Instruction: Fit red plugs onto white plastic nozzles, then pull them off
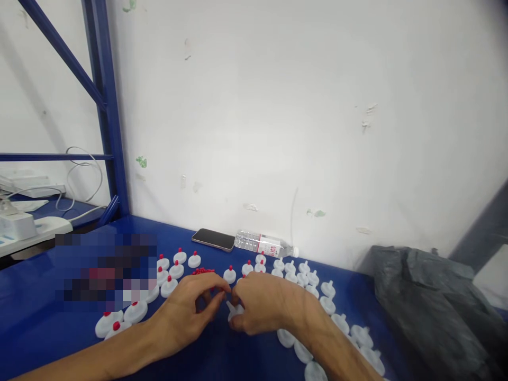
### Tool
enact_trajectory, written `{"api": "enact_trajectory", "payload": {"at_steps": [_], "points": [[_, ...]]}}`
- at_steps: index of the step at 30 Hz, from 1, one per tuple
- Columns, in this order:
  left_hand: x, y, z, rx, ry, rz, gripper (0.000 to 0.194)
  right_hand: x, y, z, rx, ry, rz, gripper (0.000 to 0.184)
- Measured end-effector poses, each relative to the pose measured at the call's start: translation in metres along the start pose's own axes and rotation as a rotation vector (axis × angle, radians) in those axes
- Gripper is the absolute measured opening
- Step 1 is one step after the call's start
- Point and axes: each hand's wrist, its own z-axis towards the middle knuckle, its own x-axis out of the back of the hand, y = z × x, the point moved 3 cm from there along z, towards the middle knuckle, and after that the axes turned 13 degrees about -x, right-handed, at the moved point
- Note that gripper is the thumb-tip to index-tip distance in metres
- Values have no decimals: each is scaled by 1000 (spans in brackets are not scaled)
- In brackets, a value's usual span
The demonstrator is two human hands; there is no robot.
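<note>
Gripping a white disc over the tabletop's near middle, the right hand is just beside the left hand, whose fingers curl toward the thumb; whether they pinch anything, I cannot tell. Red-tipped discs, apparently done, stand from mid-tabletop toward its left edge; bare-stemmed discs toward the right edge seem left, with loose red pieces heaped beyond the left hand.

your right hand partly hides the white piece it holds. a pixelated patch is unreadable at your left; the right edge cuts off the black bag.
</note>
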Motion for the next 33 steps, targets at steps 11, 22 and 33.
{"api": "enact_trajectory", "payload": {"at_steps": [11, 22, 33], "points": [[-2, -6, 2, 251, -43, -308, 26, 10, 8, -4, -25, 112, 62, 13], [20, -21, 8, 125, 114, -30, 35, 24, 19, 4, 24, 284, 251, 29], [37, -7, 5, 42, 79, 368, 27, 33, -2, -2, 129, 503, 400, 36]]}}
